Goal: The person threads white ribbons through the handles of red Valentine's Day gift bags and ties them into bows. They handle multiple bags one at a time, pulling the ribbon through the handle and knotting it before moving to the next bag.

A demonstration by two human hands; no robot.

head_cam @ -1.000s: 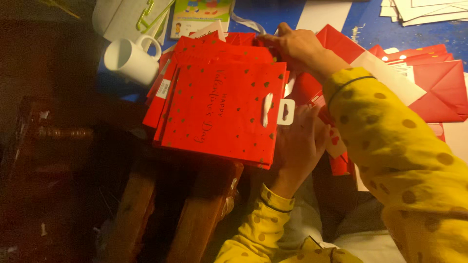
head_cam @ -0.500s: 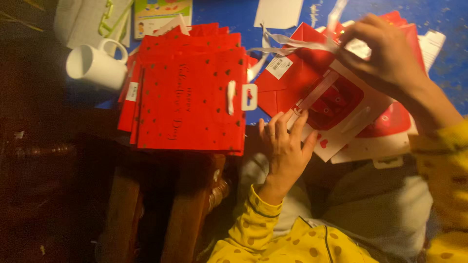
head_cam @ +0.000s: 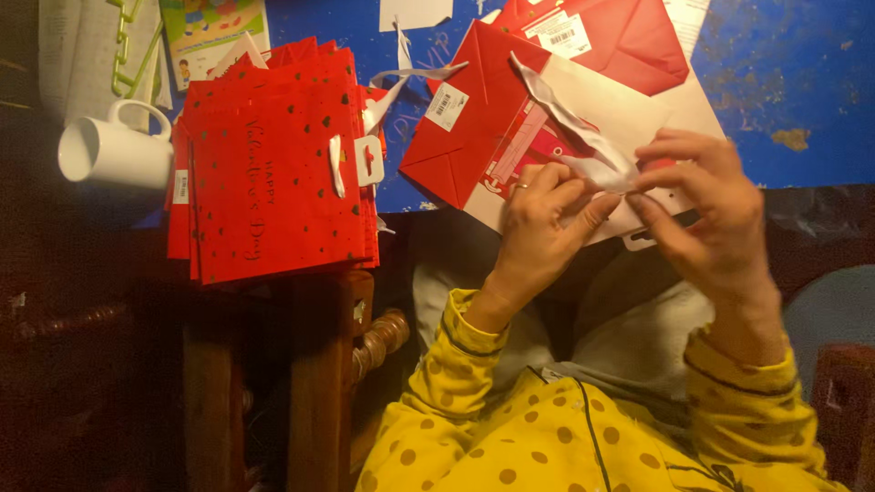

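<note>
A blue worktop (head_cam: 784,82), its paint scuffed and chipped, fills the upper part of the view. On its left edge lies the biggest item, a stack of red gift bags (head_cam: 273,164) laid flat, dotted with small dark hearts and lettered in a thin script, overhanging the worktop edge. A white tag (head_cam: 369,161) and a white ribbon handle sit at the stack's right side, and a narrow white sticker (head_cam: 181,187) at its left edge.

To the right, a single folded red gift bag (head_cam: 465,128) lies tilted in front of the person, its white inside and a red-and-white printed panel showing. A white barcode label (head_cam: 447,105) is stuck near its upper left. Behind it lies another red bag (head_cam: 629,41) with a larger white barcode label (head_cam: 558,34).

A white mug (head_cam: 114,150) lies on its side just left of the stack, mouth turned left; whether anything is in it cannot be told. Above it is a colourful printed booklet (head_cam: 211,27).

Both hands meet over the tilted bag's lower edge. The left hand (head_cam: 538,232), a ring on one finger, and the right hand (head_cam: 706,214) each pinch the end of a white ribbon (head_cam: 583,146) between thumb and fingertips, other fingers loosely curled. The sleeves are yellow with brown dots.
</note>
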